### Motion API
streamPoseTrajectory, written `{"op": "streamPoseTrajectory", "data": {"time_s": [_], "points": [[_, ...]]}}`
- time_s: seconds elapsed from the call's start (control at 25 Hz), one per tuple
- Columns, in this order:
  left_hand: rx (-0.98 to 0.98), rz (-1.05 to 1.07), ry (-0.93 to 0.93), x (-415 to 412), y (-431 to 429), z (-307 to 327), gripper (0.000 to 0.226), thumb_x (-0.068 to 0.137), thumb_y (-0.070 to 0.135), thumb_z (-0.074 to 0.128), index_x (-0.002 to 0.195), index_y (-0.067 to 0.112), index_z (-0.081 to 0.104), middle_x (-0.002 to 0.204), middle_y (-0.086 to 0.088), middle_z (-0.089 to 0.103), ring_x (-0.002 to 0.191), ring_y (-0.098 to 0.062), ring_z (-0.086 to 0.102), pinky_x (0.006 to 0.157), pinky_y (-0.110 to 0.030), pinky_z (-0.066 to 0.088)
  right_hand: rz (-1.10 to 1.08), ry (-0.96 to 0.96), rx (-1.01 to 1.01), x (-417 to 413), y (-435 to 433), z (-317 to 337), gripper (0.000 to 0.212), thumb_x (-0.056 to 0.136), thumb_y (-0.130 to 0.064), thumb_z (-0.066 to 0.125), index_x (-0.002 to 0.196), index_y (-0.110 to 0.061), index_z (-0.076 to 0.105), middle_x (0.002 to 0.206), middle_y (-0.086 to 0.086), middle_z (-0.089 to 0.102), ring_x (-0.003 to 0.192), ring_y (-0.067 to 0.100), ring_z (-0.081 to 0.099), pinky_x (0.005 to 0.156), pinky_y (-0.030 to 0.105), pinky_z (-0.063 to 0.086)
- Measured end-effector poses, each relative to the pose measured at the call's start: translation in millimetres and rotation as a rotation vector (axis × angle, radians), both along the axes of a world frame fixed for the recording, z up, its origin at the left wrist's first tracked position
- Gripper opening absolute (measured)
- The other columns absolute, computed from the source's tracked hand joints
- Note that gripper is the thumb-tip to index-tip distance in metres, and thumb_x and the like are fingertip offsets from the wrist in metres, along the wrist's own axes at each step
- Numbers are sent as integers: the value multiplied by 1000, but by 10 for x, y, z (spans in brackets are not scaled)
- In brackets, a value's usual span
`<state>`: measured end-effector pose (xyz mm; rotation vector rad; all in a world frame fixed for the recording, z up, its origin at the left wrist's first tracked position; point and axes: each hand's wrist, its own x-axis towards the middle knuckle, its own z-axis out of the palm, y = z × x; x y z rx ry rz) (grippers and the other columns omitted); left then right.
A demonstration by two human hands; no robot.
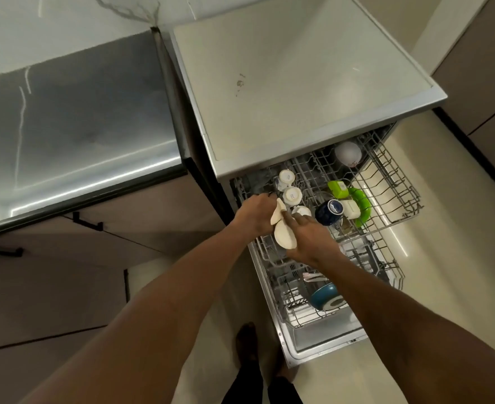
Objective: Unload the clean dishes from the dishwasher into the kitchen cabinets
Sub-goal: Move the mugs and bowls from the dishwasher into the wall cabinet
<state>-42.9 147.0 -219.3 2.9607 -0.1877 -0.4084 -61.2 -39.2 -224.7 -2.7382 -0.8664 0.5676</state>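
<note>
Both hands over the near left corner of the pulled-out upper rack [397, 199] of the dishwasher [322, 348]: left hand [255, 212] closed around the upper edge of a cream plate [278, 214], right hand [310, 237] gripping a second cream plate [284, 236] just below, fingers curled over its rim. Plates touching or nearly so, tilted on edge between the two hands. Just beyond, three white cups [292, 196] upside down in a row along the rack's left side. Further right, a dark blue cup [329, 212], green and white containers [348, 199], and a white bowl [348, 153] at the back. Below, in the lower rack [298, 319], a teal bowl [325, 295] standing on edge. Door open and flat. Steel counter [74, 135] to the left.
</note>
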Motion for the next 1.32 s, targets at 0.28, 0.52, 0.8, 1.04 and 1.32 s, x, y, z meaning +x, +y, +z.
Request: {"op": "streamPoseTrajectory", "data": {"time_s": [0.28,0.52,0.8,1.04,1.32], "points": [[-14,88,-117,-497,193,1015,70,69,47,84,124,13,56,109,-6,66,94,-26,67,75,-41,59,-43,-114,63,-142,-87,1008,97,75,-38,80,154,-11,31,151,13,45,134,33,46,107,43,43],[-21,122,-236,-819,517,1797,68,73,51,78,123,10,58,108,-7,67,93,-27,67,70,-36,55,-58,-229,122,-348,228,1608,98,69,-40,83,151,-11,36,147,10,48,127,33,52,99,42,49],[6,156,-333,-1231,1149,2408,62,70,55,75,112,12,59,102,-7,68,89,-31,68,71,-39,56,-33,-359,180,-677,932,2130,93,71,-38,80,148,-8,38,138,11,54,120,34,56,91,42,53],[-5,196,-424,-1729,1950,2931,64,63,62,70,108,17,60,98,-3,68,85,-28,68,70,-40,59,-2,-482,271,-1031,1787,2656,92,69,-36,82,146,-8,41,136,12,56,118,35,57,85,43,56],[129,271,-527,-2227,2910,3636,63,59,39,83,113,15,61,100,-4,70,89,-28,69,70,-36,58,69,-631,387,-1320,2854,3310,89,72,-36,80,147,-5,42,135,14,58,117,36,59,86,44,57]]}}
